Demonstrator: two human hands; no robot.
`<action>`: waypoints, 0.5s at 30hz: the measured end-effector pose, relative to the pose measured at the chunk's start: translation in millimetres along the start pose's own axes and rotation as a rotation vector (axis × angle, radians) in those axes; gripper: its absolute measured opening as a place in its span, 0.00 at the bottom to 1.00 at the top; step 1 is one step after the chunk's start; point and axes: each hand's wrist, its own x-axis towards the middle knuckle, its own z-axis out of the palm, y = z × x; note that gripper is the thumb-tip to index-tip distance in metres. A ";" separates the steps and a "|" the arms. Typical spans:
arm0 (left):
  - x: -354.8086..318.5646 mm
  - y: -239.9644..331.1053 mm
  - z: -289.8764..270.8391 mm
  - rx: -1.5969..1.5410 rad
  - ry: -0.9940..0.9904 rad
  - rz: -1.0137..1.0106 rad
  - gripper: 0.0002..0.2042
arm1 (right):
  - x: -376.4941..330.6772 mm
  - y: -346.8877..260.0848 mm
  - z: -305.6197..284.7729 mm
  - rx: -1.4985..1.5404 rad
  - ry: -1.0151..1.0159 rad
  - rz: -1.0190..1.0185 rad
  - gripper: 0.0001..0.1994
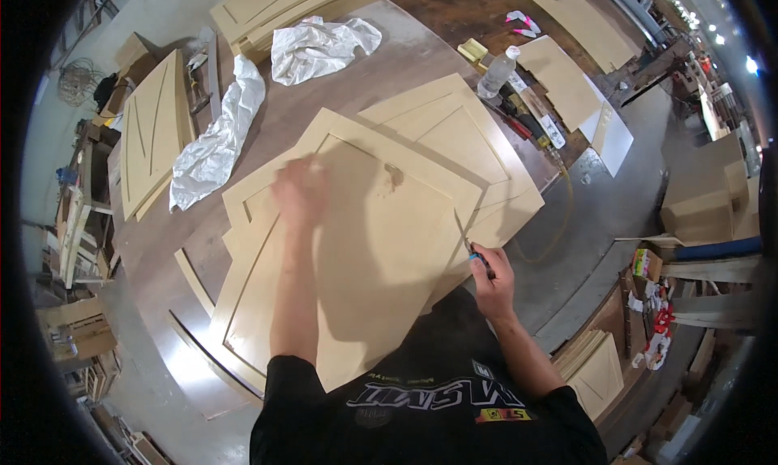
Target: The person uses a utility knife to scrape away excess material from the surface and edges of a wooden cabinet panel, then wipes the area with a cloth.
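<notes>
A pale, flat panel (389, 254) with a grooved rectangular border lies on the table in front of me. Near the upper groove, the panel bears a brownish smudge (394, 178). My left hand (301, 191), smeared by motion, is over the panel's upper left part; its fingers cannot be made out. At the right edge, my right hand (493, 282) is closed round a thin-bladed tool (478, 258) with a black and blue handle. Its slim tip points up and away along the groove; the exact kind is unclear. Partly beneath lies a second grooved panel (462, 132).
Crumpled white sheets (217, 141) lie at the far left of the table (356, 76). More panels (154, 132) are stacked there. A clear bottle (498, 72), hand tools (527, 123) and pink-white clamps (523, 23) stand far right. Narrow strips (194, 280) lie near left.
</notes>
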 end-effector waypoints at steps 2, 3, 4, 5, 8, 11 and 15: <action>-22.3 61.7 7.3 0.074 -0.219 0.066 0.20 | 1.1 12.3 -2.3 0.108 0.007 0.036 0.13; -29.5 87.3 17.2 0.159 -0.242 0.039 0.20 | 3.7 15.2 -1.6 0.207 0.013 0.072 0.13; -34.9 105.7 30.5 0.239 -0.268 0.015 0.20 | 7.7 19.3 -0.9 0.218 0.000 0.068 0.13; -38.3 115.7 39.6 0.249 -0.262 0.007 0.20 | 12.4 22.0 -0.7 0.209 -0.027 0.030 0.13; -45.4 128.8 55.2 0.155 -0.115 -0.002 0.17 | 22.9 13.7 -4.7 0.220 -0.114 0.004 0.12; -49.8 130.3 62.5 0.121 -0.180 -0.044 0.14 | 35.0 10.9 -12.0 0.253 -0.181 0.001 0.12; -78.0 127.8 48.8 -0.241 -0.191 -0.209 0.08 | 51.3 27.1 -26.0 0.285 -0.213 -0.001 0.12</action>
